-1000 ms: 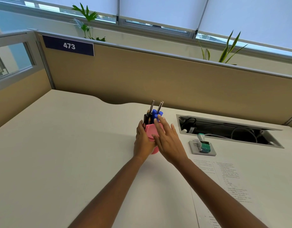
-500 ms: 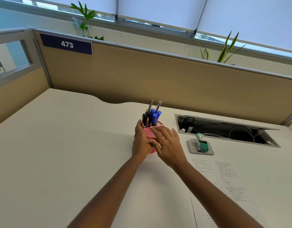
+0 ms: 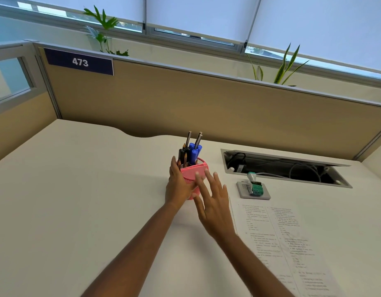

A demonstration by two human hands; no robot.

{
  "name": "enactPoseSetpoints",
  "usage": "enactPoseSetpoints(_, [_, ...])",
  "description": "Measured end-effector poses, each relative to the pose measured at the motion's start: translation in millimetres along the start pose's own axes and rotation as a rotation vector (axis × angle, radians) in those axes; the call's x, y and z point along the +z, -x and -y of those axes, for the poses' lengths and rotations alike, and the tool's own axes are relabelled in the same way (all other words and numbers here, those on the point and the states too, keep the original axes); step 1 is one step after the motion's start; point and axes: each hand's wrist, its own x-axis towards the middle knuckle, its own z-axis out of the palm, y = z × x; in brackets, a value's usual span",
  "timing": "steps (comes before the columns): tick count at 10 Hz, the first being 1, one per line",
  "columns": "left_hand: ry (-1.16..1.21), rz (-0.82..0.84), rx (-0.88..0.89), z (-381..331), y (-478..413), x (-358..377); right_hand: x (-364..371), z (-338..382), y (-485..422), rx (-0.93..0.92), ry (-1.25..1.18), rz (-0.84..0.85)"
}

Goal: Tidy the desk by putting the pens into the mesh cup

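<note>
A pink mesh cup [image 3: 195, 173] stands upright on the white desk [image 3: 78, 200], a little right of centre. Several pens and pencils [image 3: 190, 152] stick up out of it: blue markers, black pens and thin pencils. My left hand [image 3: 178, 186] is wrapped around the cup's left side. My right hand [image 3: 213, 202] hovers just in front of the cup and to its right with fingers spread, holding nothing; its fingertips overlap the cup's wall. The cup's lower part is hidden behind my hands.
A grey stamp pad with a green stamp [image 3: 254, 188] lies right of the cup. Behind it is an open cable tray [image 3: 281, 168] with wires. A printed sheet [image 3: 281, 243] lies at the right front. A tan partition [image 3: 206, 103] closes the back.
My right hand has come down off the pen tops and drawn back toward me, its fingers spreading open. The left hand has stayed on the cup.
</note>
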Motion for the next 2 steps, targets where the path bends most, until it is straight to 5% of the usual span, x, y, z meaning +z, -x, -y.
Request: enactPoseSetpoints(2, [-0.186, -0.119, -0.081, 27.1, 44.2, -2.8, 24.7, 10.5, 86.2, 0.195, -0.115, 0.165])
